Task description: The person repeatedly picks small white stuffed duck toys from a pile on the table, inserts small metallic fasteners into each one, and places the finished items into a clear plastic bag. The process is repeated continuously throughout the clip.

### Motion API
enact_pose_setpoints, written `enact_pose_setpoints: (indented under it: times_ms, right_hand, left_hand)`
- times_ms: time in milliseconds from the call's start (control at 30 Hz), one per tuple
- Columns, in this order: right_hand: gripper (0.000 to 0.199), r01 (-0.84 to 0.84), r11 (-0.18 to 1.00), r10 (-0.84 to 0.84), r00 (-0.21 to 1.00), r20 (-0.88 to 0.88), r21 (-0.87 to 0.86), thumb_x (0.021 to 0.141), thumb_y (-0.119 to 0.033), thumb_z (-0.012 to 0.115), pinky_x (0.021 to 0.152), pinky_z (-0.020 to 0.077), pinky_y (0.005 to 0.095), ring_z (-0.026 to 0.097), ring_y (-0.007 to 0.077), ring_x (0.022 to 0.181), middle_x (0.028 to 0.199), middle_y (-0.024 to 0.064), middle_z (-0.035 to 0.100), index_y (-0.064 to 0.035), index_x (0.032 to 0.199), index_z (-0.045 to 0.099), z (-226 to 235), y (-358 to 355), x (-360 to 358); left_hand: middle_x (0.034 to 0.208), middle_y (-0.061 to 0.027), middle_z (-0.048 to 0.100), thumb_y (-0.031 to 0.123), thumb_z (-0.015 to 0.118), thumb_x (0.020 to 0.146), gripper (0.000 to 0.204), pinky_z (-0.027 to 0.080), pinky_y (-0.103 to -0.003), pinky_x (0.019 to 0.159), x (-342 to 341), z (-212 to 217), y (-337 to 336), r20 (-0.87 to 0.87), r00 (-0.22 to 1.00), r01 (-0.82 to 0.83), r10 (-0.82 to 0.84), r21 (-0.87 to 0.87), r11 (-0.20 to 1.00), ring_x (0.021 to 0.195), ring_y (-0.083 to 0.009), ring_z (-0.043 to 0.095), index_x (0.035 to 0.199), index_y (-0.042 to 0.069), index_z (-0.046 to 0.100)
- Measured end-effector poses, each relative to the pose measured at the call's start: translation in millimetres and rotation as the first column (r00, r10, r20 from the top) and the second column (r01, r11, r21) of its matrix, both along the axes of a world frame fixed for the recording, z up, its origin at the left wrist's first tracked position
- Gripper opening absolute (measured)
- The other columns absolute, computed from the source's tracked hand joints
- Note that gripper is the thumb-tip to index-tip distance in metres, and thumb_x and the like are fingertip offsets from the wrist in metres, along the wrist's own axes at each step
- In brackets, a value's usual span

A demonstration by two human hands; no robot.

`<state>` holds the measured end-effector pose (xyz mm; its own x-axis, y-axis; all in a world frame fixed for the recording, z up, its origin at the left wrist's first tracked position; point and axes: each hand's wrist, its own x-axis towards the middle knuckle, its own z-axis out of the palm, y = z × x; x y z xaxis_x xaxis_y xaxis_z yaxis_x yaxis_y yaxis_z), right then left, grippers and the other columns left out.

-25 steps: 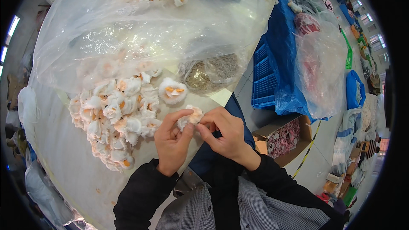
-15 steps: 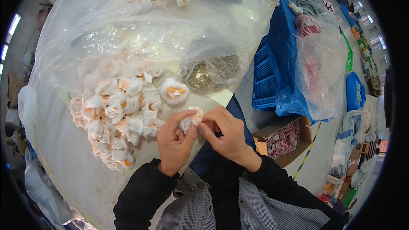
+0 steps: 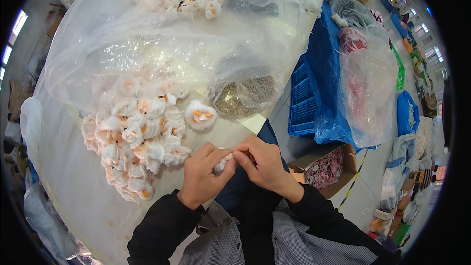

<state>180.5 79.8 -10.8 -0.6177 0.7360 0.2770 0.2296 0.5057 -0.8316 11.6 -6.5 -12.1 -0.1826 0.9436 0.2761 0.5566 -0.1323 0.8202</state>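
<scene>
Your left forearm (image 3: 158, 225) and right forearm (image 3: 338, 220) angle inward from below. Your left hand (image 3: 203, 176) and right hand (image 3: 265, 166) face each other, fingers curled, 2 thumbs pinching toward index fingers, fingertips close together.

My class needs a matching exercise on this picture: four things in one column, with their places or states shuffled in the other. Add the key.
Things
1. small white plush piece
2. round fluffy piece with orange parts
3. cardboard box
4. clear plastic sheeting

Places or states
A. lying just right of the heaped plush pieces
B. spread over the far part of the table
C. held between left hand and right hand
D. open, with pink scraps inside

Pairs: 1-C; 2-A; 3-D; 4-B
</scene>
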Motion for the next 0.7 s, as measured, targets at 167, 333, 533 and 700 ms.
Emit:
enact_pose_setpoints:
  times_ms: [167, 333, 533, 700]
  right_hand:
    - [0.011, -0.003, 0.999, 0.002, 1.0, -0.004, -0.051, 0.099, -0.012, 0.072, 0.057, 0.0472, 0.0278, 0.062, 0.0159, 0.063, 0.086, 0.0081, 0.065, -0.0017, 0.097, 0.069, -6, 0, -1]
    - [0.011, 0.008, 0.999, -0.008, 1.0, 0.011, -0.044, 0.099, -0.012, 0.071, 0.057, 0.047, 0.0275, 0.062, 0.0151, 0.063, 0.085, 0.0075, 0.064, -0.0014, 0.096, 0.069, -7, 0, -3]
    - [0.008, 0.029, 0.992, -0.031, 0.999, 0.015, 0.122, 0.096, -0.01, 0.073, 0.054, 0.0469, 0.029, 0.062, 0.018, 0.06, 0.083, 0.0084, 0.065, -0.0022, 0.095, 0.069, -1, -2, -7]
    - [0.006, 0.048, 0.964, -0.053, 0.998, 0.014, 0.263, 0.092, -0.007, 0.075, 0.052, 0.0458, 0.0299, 0.062, 0.0192, 0.058, 0.082, 0.0075, 0.066, -0.0041, 0.094, 0.07, 4, 8, -6]
  left_hand:
    - [0.083, -0.0088, 0.064, 0.008, 0.077, 0.086, 0.02, 0.048, -0.035, 0.052, 2, 3, 1, 0.061, 0.998, -0.008, 0.009, -0.013, 1.0, 0.06, -0.0239, 0.061, 0.106, 0.005, 0.075]
    - [0.082, -0.0099, 0.064, 0.005, 0.073, 0.089, 0.018, 0.048, -0.034, 0.051, 0, -2, -1, 0.059, 0.998, 0.005, -0.006, 0.011, 1.0, 0.06, -0.0244, 0.061, 0.107, 0.003, 0.075]
    - [0.08, -0.011, 0.064, 0.003, 0.071, 0.09, 0.015, 0.047, -0.034, 0.051, 3, 2, -3, 0.129, 0.991, -0.045, 0.045, -0.007, 0.999, 0.059, -0.0243, 0.06, 0.104, 0.002, 0.075]
    - [0.077, -0.0112, 0.063, 0.002, 0.07, 0.09, 0.012, 0.044, -0.033, 0.051, 5, 5, -2, 0.13, 0.986, -0.101, 0.101, -0.01, 0.995, 0.058, -0.0226, 0.058, 0.1, 0.0, 0.075]
